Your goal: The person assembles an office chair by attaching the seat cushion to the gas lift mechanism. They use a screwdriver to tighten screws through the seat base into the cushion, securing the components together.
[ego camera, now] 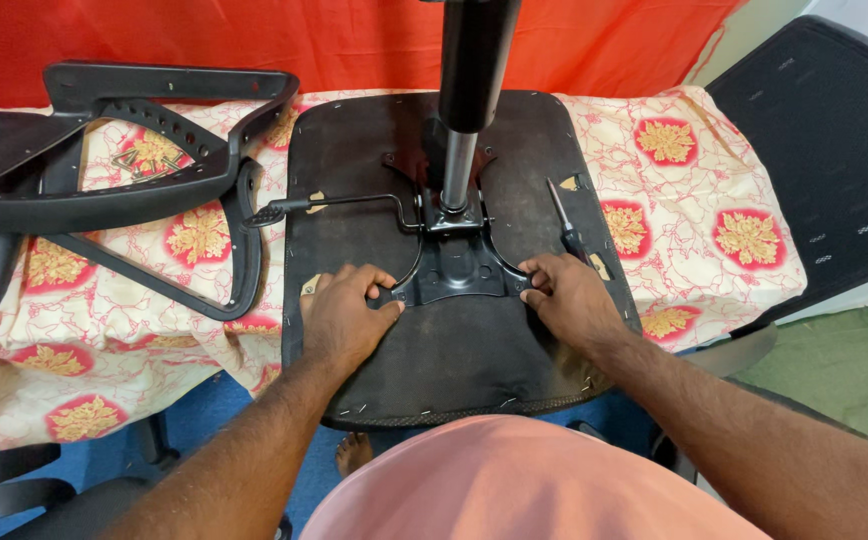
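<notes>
Step in hand, as judged: seating the black stamped-metal mechanism plate (454,268) on the underside of the upturned black office-chair seat pan (454,350), which lies flat on the cloth-covered table (714,190), centre of the scene.

- Left hand (346,318): one. Fingers curled and pressed on the near-left corner of the plate; whether a fastener sits beneath the fingertips cannot be told.
- Right hand (572,300): one. Fingers curled and pressed on the near-right corner, same reservation.
- Chrome-and-black gas-lift column (466,110): one, upright from the plate's middle, rising out of view at the far edge.
- Thin metal lever with black paddle handle (299,207): one, running left from the plate.
- Black-handled screwdriver (566,225): one, lying on the seat pan just far of the right hand, apart from it.
- Black plastic chair-back frame (134,150): one, far left on the cloth.
- Black mesh chair back (834,130): one, far right, off the table.

Next move, as judged: calls for the plate's corners to line up squarely with the pan's mounting points, held steady while the tool is fetched.
</notes>
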